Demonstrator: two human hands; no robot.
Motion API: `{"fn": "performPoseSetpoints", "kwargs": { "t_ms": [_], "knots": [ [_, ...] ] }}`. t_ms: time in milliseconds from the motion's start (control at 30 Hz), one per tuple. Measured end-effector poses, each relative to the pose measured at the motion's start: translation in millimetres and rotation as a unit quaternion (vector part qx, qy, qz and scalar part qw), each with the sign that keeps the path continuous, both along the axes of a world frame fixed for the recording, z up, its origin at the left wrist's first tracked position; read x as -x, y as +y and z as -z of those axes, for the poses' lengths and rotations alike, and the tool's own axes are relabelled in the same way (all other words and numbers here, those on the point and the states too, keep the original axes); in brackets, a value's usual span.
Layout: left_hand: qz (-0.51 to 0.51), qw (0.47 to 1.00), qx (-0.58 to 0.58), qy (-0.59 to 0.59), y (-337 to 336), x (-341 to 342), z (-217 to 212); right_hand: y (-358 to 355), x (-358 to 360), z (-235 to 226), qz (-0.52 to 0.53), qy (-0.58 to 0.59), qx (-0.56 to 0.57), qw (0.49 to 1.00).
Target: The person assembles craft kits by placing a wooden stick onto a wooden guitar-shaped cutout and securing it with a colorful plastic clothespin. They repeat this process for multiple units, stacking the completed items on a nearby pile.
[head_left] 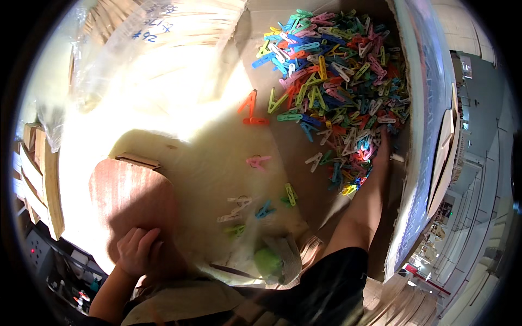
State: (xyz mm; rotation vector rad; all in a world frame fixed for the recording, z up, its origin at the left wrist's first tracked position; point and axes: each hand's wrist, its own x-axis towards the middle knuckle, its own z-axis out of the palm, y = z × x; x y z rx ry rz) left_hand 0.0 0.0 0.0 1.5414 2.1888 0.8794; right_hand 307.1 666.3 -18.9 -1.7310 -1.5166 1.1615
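Cardboard is lining everything in front of us, a big open box glaring white under hard light, with a warehouse aisle curving off at three o'clock. We are looking down on a heap of plastic clothes pegs in blue, pink, yellow, green and orange, banked up at one o'clock against the box's far wall, where loose pieces would naturally gather. Strays are lying apart from it: an orange peg at twelve, a pink peg near the middle, a blue peg lower down.

We are reaching our right hand straight into the heap's lower edge at three o'clock; the fingers are buried among the pegs, so we cannot tell how far they are spread or whether they are gripping any. Our left hand, at seven o'clock, is curling loosely on the rounded wooden board, fingers bent, gripping nothing, seemingly bracing us while we lean in.
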Motion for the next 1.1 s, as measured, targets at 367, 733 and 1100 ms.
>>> {"fn": "performPoseSetpoints", "kwargs": {
  "t_ms": [367,733,1100],
  "knots": [
    [-0.038,0.999,-0.012,0.012,-5,-14,-4,-115,118,21,-0.163,-0.232,-0.156,0.946],
    [-0.042,0.996,-0.068,0.042,-10,-16,-6,-346,185,16,-0.230,-0.262,-0.095,0.933],
    [-0.031,0.960,-0.159,-0.228,-32,-8,-2,-504,98,-21,-0.263,-0.173,-0.235,0.920]
  ]
}}
